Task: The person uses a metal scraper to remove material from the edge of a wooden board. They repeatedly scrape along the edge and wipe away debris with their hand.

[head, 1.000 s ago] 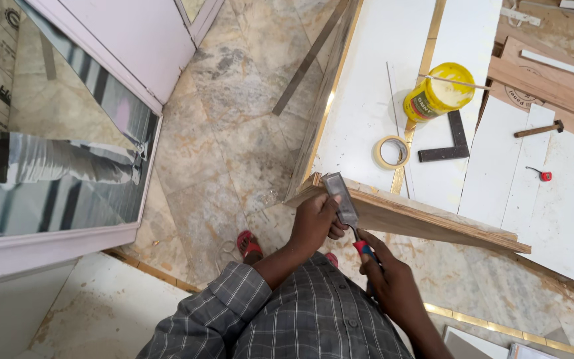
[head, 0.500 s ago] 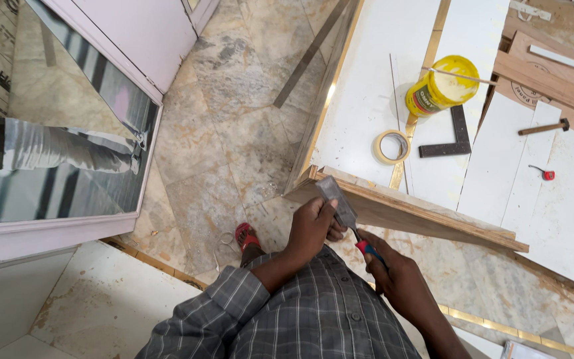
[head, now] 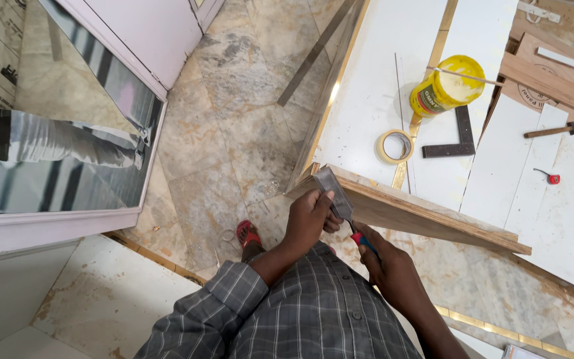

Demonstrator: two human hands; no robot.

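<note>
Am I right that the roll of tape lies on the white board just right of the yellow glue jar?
Not quite. The head view shows the cream roll of tape lying on the white board to the lower left of the yellow glue jar, not right of it.

Bright, even daylight over my work; soft shadows only; glare on the gold strip (head: pixel 332 92); sharp focus; slight wide-angle bending at edges.

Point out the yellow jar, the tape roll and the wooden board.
yellow jar (head: pixel 448 84), head view, on its lid.
tape roll (head: pixel 395 146), head view, on its ring.
wooden board (head: pixel 426 219), head view, on its top face.
</note>
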